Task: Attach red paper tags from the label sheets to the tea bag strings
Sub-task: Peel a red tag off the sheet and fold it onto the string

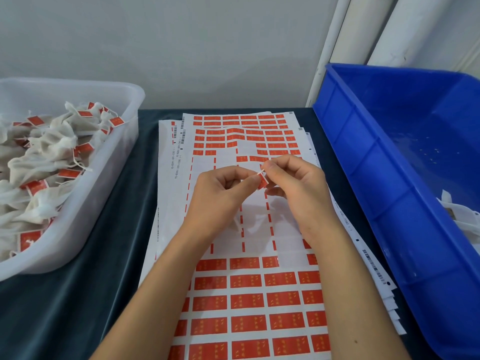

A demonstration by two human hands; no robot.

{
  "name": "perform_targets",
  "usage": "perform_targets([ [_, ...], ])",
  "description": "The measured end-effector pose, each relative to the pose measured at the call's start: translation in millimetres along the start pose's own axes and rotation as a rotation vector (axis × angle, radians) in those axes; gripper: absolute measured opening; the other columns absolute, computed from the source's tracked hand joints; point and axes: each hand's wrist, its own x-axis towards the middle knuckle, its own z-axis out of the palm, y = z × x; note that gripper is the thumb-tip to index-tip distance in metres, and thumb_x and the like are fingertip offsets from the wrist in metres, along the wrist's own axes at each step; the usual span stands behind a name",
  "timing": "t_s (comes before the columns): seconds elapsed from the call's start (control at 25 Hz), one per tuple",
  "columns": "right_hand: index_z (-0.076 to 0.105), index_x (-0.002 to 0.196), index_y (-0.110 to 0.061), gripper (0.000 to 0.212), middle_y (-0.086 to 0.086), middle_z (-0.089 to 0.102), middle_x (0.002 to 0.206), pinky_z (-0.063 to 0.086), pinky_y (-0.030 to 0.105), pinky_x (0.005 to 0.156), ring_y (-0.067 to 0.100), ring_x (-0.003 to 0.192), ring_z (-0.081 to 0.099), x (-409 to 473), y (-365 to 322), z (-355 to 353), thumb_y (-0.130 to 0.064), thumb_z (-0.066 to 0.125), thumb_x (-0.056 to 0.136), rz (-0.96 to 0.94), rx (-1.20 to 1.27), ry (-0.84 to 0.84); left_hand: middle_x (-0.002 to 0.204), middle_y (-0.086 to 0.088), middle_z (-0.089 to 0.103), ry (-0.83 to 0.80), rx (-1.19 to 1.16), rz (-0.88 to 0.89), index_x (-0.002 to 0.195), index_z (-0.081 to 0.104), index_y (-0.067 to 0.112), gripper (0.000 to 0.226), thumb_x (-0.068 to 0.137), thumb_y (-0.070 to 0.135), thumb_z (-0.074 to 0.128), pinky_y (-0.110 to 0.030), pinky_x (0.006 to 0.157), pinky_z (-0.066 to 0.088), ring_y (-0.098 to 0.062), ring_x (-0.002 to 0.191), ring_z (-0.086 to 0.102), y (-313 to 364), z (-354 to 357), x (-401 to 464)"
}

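Your two hands meet above the sheets point(259, 289), fingertips almost touching. Your left hand point(220, 193) pinches a red tag point(262, 182) between thumb and forefinger; the tag hangs at the tip of that pinch, tilted, in the small gap between both hands. Your right hand point(296, 185) pinches a white string point(261, 172) just above the tag, its short end poking out to the left of your thumb. String and tag touch or nearly touch; you cannot tell whether the tag is already folded round the string. Something pale and thin hangs below your left palm, too blurred to tell whether it is the bag.

One tag is in your fingers, one string. The sheets lie in a fanned stack on the dark cloth point(78, 294); at least three show at the far end, and more edges stick out at the right, too close together to count. The top sheet has a stripped band in the middle, right under your hands, with full rows of red tags nearer you and part rows beyond.

To your left stands one clear tub point(104, 178) heaped with tagged bags point(46, 157), too many and too tangled to count. To your right stands one blue bin point(389, 178), with a few white bags point(462, 216) at its near right edge, cut off by the frame.
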Motion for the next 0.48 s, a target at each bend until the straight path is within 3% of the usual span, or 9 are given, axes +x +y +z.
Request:
perform_targets([
  [0.36,0.073,0.093,-0.029,0.008,-0.022,0.075,0.090,0.059,0.016,0.070,0.006,0.087,0.073,-1.3,-1.3,-0.6,-0.030,0.068,0.099,0.001,0.008,-0.015,0.068,-0.009,0.067,0.002,-0.003,-0.015,0.081,0.081,0.038,0.012,0.092,0.036,0.076,-0.011,0.049,0.043,-0.005,0.048,0.048,-6.2,-1.0,3.0],
  [0.48,0.073,0.099,-0.027,0.006,-0.016,0.076,0.092,0.059,0.018,0.071,0.009,0.088,0.073,-1.5,-1.9,-1.9,-0.025,0.067,0.100,-0.008,0.030,-0.053,0.064,-0.008,0.064,0.022,-0.016,-0.021,0.081,0.080,0.036,0.012,0.091,0.038,0.076,-0.012,0.048,0.043,-0.005,0.048,0.048,-5.8,-1.6,3.0],
])
